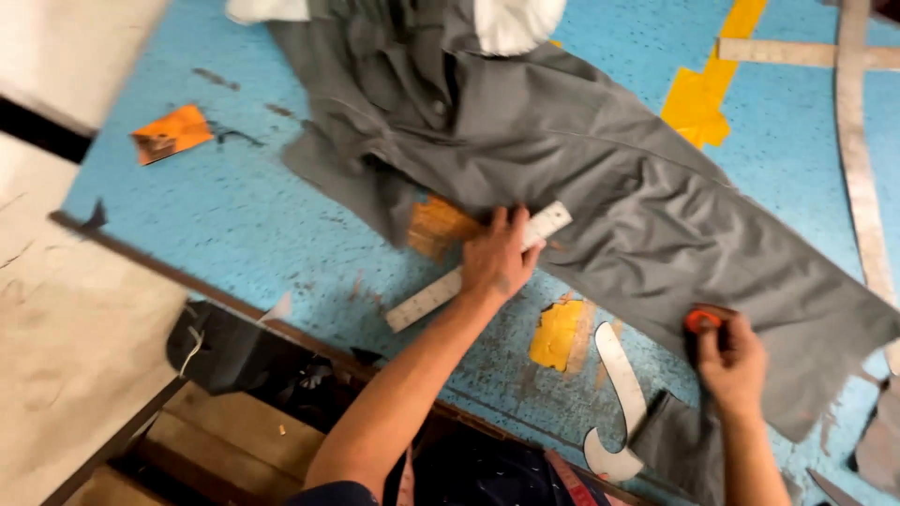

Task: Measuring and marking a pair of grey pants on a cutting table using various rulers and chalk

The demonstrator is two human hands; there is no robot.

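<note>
item, far left: orange scrap (172, 132), loose on the blue table (234, 225), well apart from our work.
item, centre: straight ruler (473, 269), lying aslant along the lower edge of the grey cloth (600, 178). our left hand (500, 258) lies flat on it, fingers spread, pinning it down; we judge steady downward weight here keeps the edge true.
item, below centre: yellow tape patch (557, 334) and white curved template (619, 394), both idle on the table.
item, right: small orange-headed cutter (703, 320), gripped in our right hand (733, 361), fingers closed around it, at the cloth's lower border. we judge it best run tight against the ruler, cloth smoothed first.
item, far right: long rulers (858, 150), crossed.
</note>
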